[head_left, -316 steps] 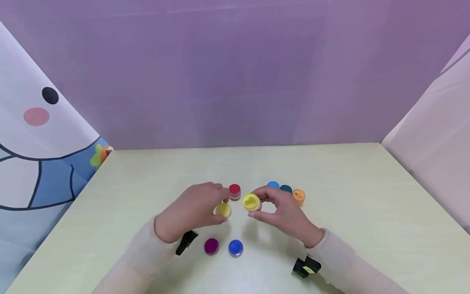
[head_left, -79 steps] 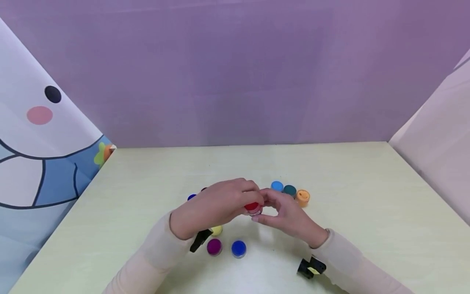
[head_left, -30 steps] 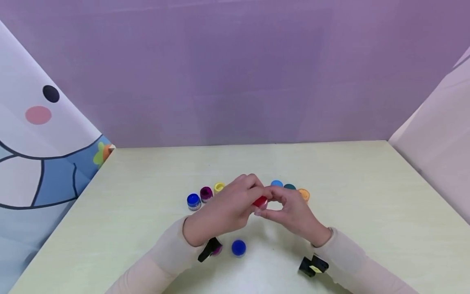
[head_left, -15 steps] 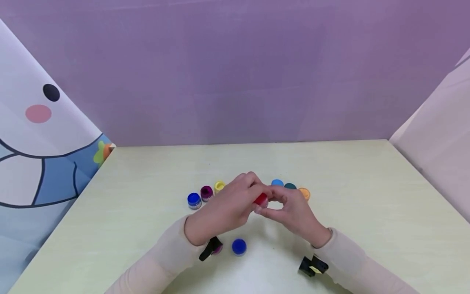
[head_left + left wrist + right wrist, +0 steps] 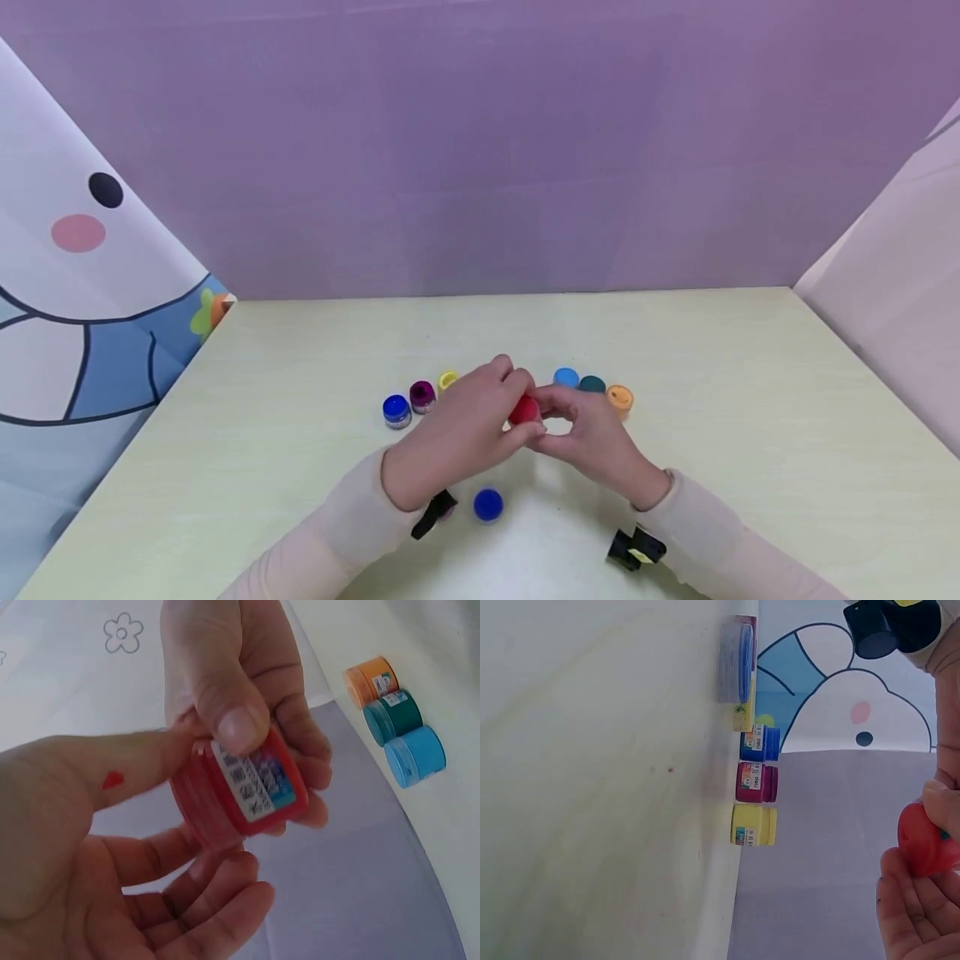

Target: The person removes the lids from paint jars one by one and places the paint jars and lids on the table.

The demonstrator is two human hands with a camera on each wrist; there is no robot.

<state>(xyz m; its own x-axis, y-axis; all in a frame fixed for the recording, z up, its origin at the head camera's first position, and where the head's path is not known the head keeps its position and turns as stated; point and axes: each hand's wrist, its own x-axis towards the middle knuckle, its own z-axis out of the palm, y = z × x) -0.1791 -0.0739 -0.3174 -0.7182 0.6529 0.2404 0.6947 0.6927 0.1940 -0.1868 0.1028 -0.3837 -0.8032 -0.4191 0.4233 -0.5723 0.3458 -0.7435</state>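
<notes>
Both hands hold a red paint jar point(image 5: 523, 409) above the middle of the table. In the left wrist view the jar point(image 5: 259, 799) lies tilted, its label showing. My left hand point(image 5: 465, 421) grips its ribbed lid end between thumb and forefinger, the other fingers spread below. My right hand point(image 5: 592, 429) holds the body, thumb pressed near the label. A small red paint spot point(image 5: 112, 780) marks the left thumb. At the right edge of the right wrist view the red lid point(image 5: 919, 838) shows, partly covered by a thumb.
Blue point(image 5: 396, 410), purple point(image 5: 422, 395) and yellow point(image 5: 447, 381) jars stand behind the left forearm. Light blue point(image 5: 566, 377), dark green point(image 5: 592, 384) and orange point(image 5: 620, 398) jars stand behind the right hand. A blue lid point(image 5: 488, 505) lies in front; a purple lid is mostly hidden beneath the left wrist.
Earlier the right hand held an uncapped yellow jar; now that jar stands in the left row and both hands hold the red one. Since half a second ago, the left fingers have shifted on the lid.
</notes>
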